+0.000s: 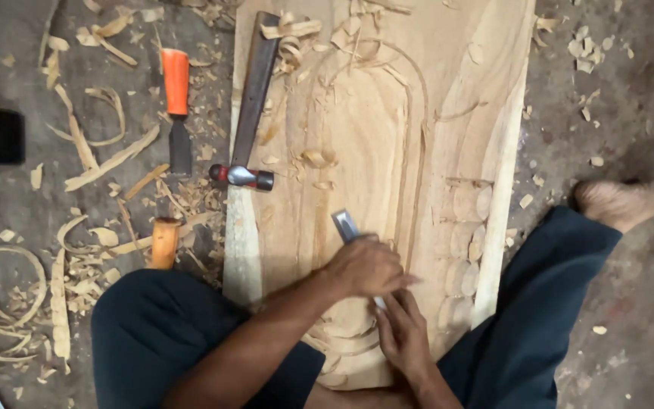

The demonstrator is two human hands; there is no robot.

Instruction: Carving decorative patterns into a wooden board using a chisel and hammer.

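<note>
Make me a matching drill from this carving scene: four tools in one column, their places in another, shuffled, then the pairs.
Tools:
1. Orange-handled chisel
2. Hammer
3. Steel chisel
4. Wooden handle

Places:
A. Gripped by both hands over the carved hollow
B. On the floor among shavings, by the knee
C. On the floor left of the plank, blade toward the person
D. Along the plank's left edge, head nearest the person

Pairs: 1-C, 2-D, 3-A, 4-B

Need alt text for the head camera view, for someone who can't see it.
Both hands, left hand over right hand, grip a chisel against a pale carved wooden slab lying between the person's knees. A hammer rests on the slab's left edge; an orange-handled chisel and wood shavings lie on the floor.
</note>
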